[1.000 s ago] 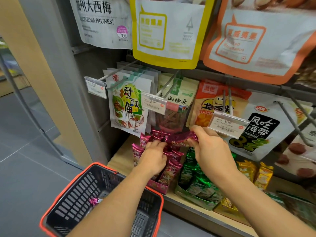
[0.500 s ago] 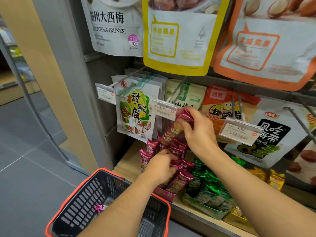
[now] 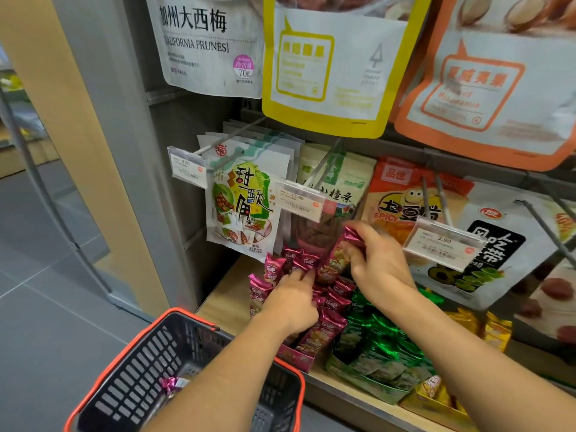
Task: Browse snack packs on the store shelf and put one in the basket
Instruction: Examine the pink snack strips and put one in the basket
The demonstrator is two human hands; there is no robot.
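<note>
Here we go. The right hand (image 3: 380, 266) had the magenta foil snack pack (image 3: 335, 260) lying flat over the display a second ago, then lifted it towards the price tags. Now the pack has swung down and hangs nearly upright. Its crimped top is pinched between thumb and curled fingers, and its lower end is back against the row.

The left hand (image 3: 293, 297) hasn't left the pink cardboard display box (image 3: 296, 358). Its fingers are close together with the tips buried among the matching packs, and we can't tell whether they pinch one.

So we read this as still browsing — the pack looks headed back to the row, not away from it. The black plastic basket with the orange rim (image 3: 140, 366) waits below left, well apart from the held pack. A small magenta wrapped pack (image 3: 170, 383) already lies inside it.
</note>
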